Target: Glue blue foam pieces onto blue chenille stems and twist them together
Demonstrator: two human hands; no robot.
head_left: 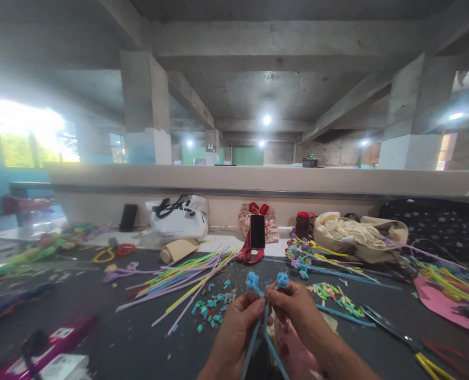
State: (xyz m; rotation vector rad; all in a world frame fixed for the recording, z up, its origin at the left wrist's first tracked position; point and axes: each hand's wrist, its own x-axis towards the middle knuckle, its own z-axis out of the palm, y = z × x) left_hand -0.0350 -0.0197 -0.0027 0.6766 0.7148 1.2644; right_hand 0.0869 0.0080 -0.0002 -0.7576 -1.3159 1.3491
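Close together near the bottom middle, my two hands work over the dark table (pixel 159 353). My left hand (pixel 238 316) is closed in a pinch on a blue pipe-cleaner flower (pixel 253 282), whose stem trails down below the fingers. A second blue pipe-cleaner flower (pixel 282 279) stands up from my right hand (pixel 298 306), where thumb and fingertips grip it just under the looped head. Its stem also hangs toward me. The fingertips of both hands nearly meet; whether they touch I cannot make out. Small cut pipe-cleaner pieces (pixel 210 309) lie left of my left hand.
Long coloured pipe cleaners (pixel 190 282) spread at left, finished-looking flowers (pixel 298 256) at back right. Scissors (pixel 396 332) lie right of my hands. A phone (pixel 257 231) leans on a patterned bag. A white bag (pixel 177 219), a cloth bag (pixel 357 232) and a pink sheet (pixel 436 303) are around.
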